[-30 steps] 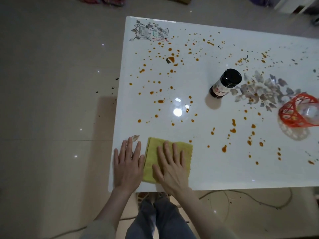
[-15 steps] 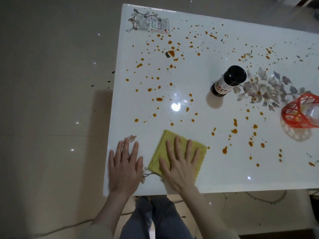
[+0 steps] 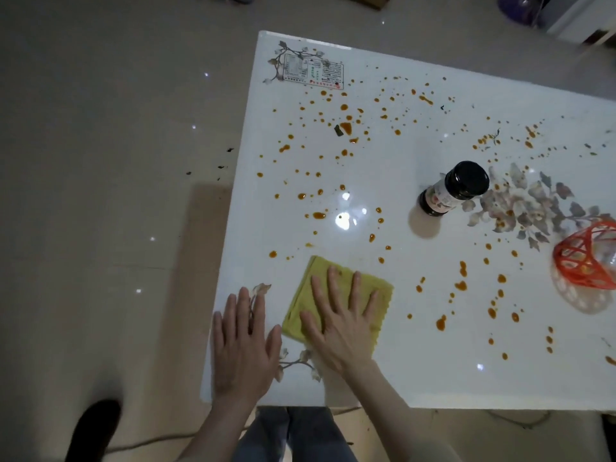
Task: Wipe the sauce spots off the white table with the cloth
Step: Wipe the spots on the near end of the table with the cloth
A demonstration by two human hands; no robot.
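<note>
Right hand [image 3: 340, 323] lies flat, fingers spread, pressing the cloth [image 3: 336, 300] near the bottle [image 3: 453, 190]; left hand [image 3: 245, 345] flat on the table [image 3: 433, 378], empty. Bottle label unreadable.

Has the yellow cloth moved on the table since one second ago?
Yes. The cloth slid away from the table's near edge, toward the bottle, under the right hand.

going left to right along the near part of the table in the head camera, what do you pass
left hand flat on the white table → right hand pressing the yellow cloth → sauce spots → red basket at the right edge.
</note>
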